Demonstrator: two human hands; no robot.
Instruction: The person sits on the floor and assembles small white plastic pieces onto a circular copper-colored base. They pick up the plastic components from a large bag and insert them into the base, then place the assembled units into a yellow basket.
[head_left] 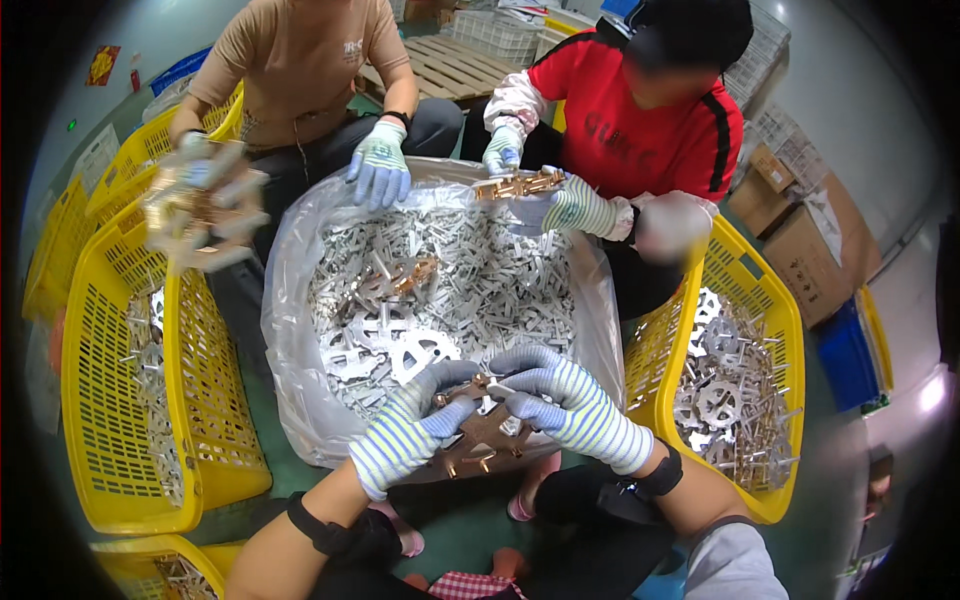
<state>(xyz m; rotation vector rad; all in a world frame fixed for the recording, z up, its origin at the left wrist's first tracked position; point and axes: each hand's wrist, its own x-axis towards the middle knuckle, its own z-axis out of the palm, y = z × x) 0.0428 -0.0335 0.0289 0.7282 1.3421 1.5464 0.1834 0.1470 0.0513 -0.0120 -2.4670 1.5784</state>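
In the head view, the left hand [420, 412] and right hand [575, 398] are gripping a copper-coloured metal part [487, 432], gloved fingers [540, 377] curling nearly closed at its upper edge. It is overlapping the near side of a plastic-lined tub [290, 395] that is holding silver pieces [460, 270].

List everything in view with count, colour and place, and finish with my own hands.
Plastic-lined tub: one, translucent whitish liner, centre
Small metal strips: many, silver, inside the tub
Flat notched metal plates: several, silver, tub's near-left part
Pegged metal part: one, coppery brown, between your hands
Slotted plastic baskets: at least five, yellow, both sides
Co-worker in tan: one, across, left
Co-worker in red: one, across, right
Slatted wooden pallet: one, brown, behind them
Cardboard boxes: at least two, brown, right
Left hand: one, striped glove, holding the part
Right hand: one, striped glove, likewise
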